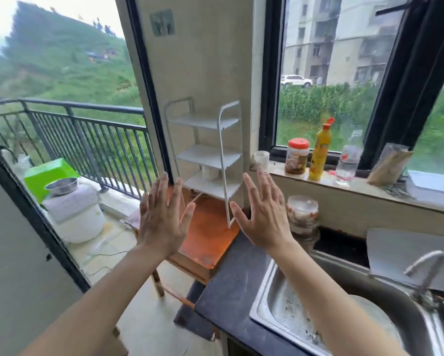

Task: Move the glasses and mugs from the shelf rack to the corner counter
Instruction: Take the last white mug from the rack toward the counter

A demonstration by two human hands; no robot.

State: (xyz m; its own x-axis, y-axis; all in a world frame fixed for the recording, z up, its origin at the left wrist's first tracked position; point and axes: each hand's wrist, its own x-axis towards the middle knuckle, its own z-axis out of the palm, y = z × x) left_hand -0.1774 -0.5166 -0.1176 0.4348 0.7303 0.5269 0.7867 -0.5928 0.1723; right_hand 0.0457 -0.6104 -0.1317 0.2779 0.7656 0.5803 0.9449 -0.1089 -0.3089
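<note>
Hands hover spread and empty before the white shelf rack (205, 152): left hand (161, 217), right hand (262, 217). One white mug (210, 172) sits on the bottom shelf. Reaching under the middle shelf looks next.

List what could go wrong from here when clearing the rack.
1. The white shelf rack stands on a small wooden table near its edge; a bump from either hand might tip it.
2. The white mug sits deep on the lowest shelf behind the rack's posts, so pulling it out could snag.
</note>
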